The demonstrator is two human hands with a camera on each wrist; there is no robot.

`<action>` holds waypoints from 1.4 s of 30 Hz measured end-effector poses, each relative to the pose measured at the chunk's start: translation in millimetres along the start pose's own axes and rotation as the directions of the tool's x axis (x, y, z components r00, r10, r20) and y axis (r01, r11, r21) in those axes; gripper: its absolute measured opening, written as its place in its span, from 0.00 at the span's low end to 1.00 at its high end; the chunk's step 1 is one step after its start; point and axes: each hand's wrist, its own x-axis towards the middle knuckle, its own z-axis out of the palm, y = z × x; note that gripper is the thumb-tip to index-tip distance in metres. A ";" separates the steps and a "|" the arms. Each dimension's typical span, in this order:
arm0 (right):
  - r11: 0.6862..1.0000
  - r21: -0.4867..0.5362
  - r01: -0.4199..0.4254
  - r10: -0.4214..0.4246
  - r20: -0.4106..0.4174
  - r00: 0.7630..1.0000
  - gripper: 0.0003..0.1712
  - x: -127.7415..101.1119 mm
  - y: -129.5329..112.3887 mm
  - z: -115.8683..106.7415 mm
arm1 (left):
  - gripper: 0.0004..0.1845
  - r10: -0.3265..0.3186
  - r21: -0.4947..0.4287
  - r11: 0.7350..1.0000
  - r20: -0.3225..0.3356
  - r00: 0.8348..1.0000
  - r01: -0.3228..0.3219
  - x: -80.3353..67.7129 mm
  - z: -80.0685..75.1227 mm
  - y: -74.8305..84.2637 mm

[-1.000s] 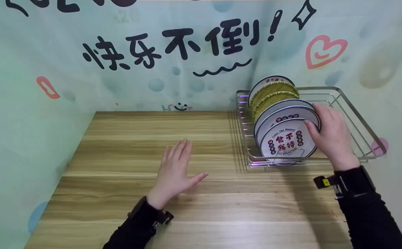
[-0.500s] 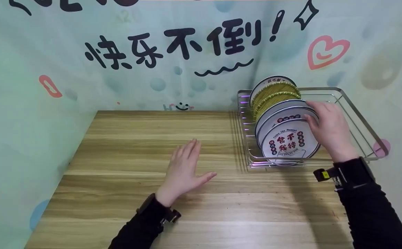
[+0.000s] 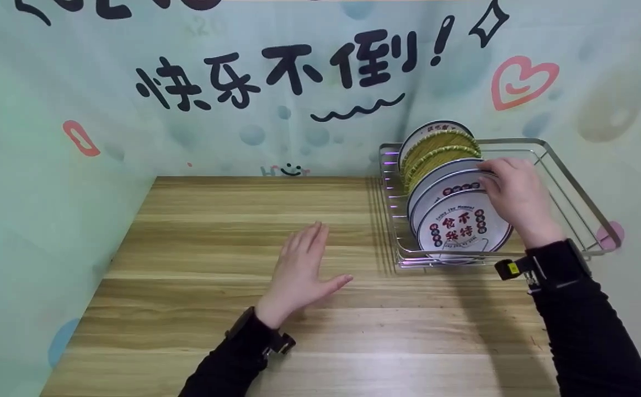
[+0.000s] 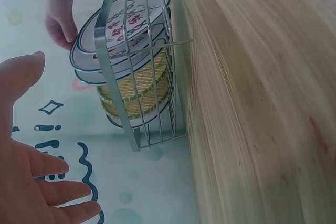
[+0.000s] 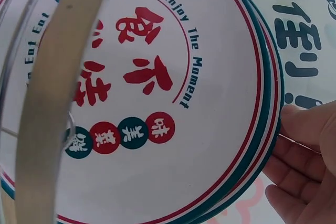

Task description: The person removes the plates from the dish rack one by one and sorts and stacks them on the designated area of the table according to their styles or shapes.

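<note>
My right hand (image 3: 519,198) pinches the upper right rim of the second plate (image 3: 442,187), thumb on its face and fingers behind. In front of it leans a round white plate (image 3: 458,226) with red characters and a dark rim. A third plate (image 3: 450,165) stands just behind. The right wrist view shows the thumb at the edge of the second plate (image 5: 278,82), past the front plate (image 5: 210,129). My left hand (image 3: 298,270) is held over the wooden table, fingers extended, thumb spread, touching nothing visible. The plates' lower parts are partly hidden by rack wires.
A metal wire dish rack (image 3: 574,182) stands at the table's back right. Behind the three plates are two yellow woven discs (image 3: 444,139) and another white plate (image 3: 428,130). The wooden table (image 3: 215,242) meets a printed cloth backdrop (image 3: 215,138).
My right hand has slid leftward and up along the rims, from beside the front plate to the second plate's upper edge. My left hand has drifted right, fingers still extended.
</note>
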 end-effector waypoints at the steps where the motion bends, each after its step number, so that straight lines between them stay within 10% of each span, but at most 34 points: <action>1: 1.000 -0.001 -0.005 0.005 0.008 1.000 0.12 1.2 0.0 0.2 | 0.56 0.001 -0.002 1.000 0.004 1.000 -0.001 0.8 0.4 0.8; 19: 0.999 -0.028 -0.043 0.047 0.158 0.986 0.08 14.6 3.3 -0.5 | 0.56 0.005 -0.051 0.999 0.043 0.999 -0.003 13.8 6.4 16.2; 42: 1.000 -0.013 -0.013 0.013 0.022 1.000 0.05 12.2 -5.1 -3.2 | 0.55 0.013 -0.087 0.996 0.025 1.000 -0.011 21.7 4.7 25.1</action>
